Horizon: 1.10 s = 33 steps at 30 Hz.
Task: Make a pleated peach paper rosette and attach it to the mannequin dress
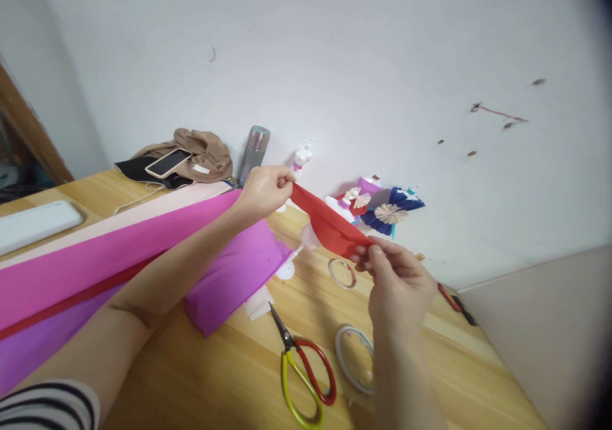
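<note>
A strip of red paper (pixel 329 224) is stretched between my two hands above the table. My left hand (pixel 268 189) pinches its upper left end with the fingers closed. The lower right end is gripped between the thumb and fingers of my right hand (pixel 399 277). Below the strip lie sheets of magenta and purple paper (pixel 239 270), partly covered by my left forearm. Scissors (pixel 299 366) with one red and one yellow handle rest on the table, blades pointing up and left. Behind the strip stand small figures with pleated paper pieces (pixel 389 213).
Rolls of tape (pixel 342 274) and a larger ring of tape (pixel 340 353) lie near my right arm. At the back are a grey bottle (pixel 255 149), a brown cloth (pixel 210 152) and a phone (pixel 168 163). A white device (pixel 38 224) sits at left. The wall (pixel 335 66) borders the table.
</note>
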Motion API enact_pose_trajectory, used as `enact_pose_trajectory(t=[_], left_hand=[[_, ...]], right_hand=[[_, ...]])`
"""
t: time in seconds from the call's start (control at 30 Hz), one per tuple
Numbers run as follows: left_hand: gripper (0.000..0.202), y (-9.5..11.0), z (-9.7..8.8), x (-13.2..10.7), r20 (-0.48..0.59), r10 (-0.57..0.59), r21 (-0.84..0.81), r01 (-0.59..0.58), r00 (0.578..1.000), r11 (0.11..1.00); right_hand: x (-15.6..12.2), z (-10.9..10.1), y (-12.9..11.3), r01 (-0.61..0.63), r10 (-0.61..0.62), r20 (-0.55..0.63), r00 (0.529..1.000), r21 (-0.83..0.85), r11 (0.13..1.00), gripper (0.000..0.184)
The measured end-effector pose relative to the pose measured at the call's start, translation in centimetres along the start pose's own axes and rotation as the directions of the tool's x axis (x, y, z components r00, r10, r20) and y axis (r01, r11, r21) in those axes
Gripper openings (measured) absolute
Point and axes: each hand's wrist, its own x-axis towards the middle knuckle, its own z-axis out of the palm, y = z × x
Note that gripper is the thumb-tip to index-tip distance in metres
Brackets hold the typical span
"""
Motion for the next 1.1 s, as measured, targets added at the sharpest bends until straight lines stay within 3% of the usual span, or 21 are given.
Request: enact_pose_trajectory(t=[0.17,0.43,1.1], left_hand=[[0.015,0.5,-0.4,-0.1,0.012,-0.001,0.026,0.001,1.0,1.0],[0.019,1.1,-1.0,-0.3,0.032,0.013,0.191,-0.019,0.999,0.981],[0.022,1.3,-0.8,-0.7,0.057,0.005,0.142,-0.013,0.998,0.99]], right_hand=[[0.0,-0.1,-0.1,-0.053,0.053,-0.001,0.999,0.048,0.997,0.018],[0.0,0.0,-0.2,-0.027,0.027,-0.008,1.0,-0.007,1.0,0.017],[-0.1,0.0,-0.3,0.011,-0.012,-0.004,1.0,-0.057,0.998,0.017]])
